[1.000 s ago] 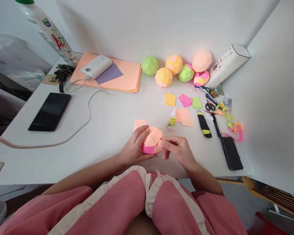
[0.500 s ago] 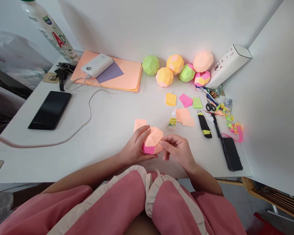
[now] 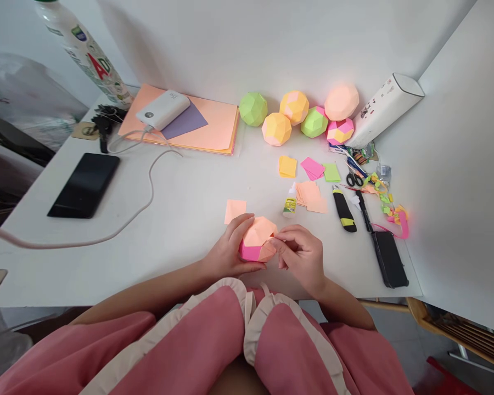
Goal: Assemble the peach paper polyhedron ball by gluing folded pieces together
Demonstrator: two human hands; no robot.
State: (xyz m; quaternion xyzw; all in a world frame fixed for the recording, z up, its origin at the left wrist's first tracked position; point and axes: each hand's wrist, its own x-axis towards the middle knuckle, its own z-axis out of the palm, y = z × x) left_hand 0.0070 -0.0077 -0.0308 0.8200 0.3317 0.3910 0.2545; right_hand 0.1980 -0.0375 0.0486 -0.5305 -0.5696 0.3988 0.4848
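Peach-and-pink paper ball (image 3: pixel 258 238) is held over the near middle of the counter (image 3: pixel 189 192), w/ a small gap on its right side. Your left hand (image 3: pixel 228 249) cups its left side, fingers over the far part, thumb on the near; your right hand (image 3: pixel 302 252) has its fingers pinching the edge by that gap. Likely risk: pull too hard & the paper may tear or crease there; over-squeeze on the left & the shell could dent. Also, reaching far w/ your right, you might tip the glue bottle (image 3: pixel 290 203); left knuckles could nudge the loose peach square (image 3: pixel 234 210).
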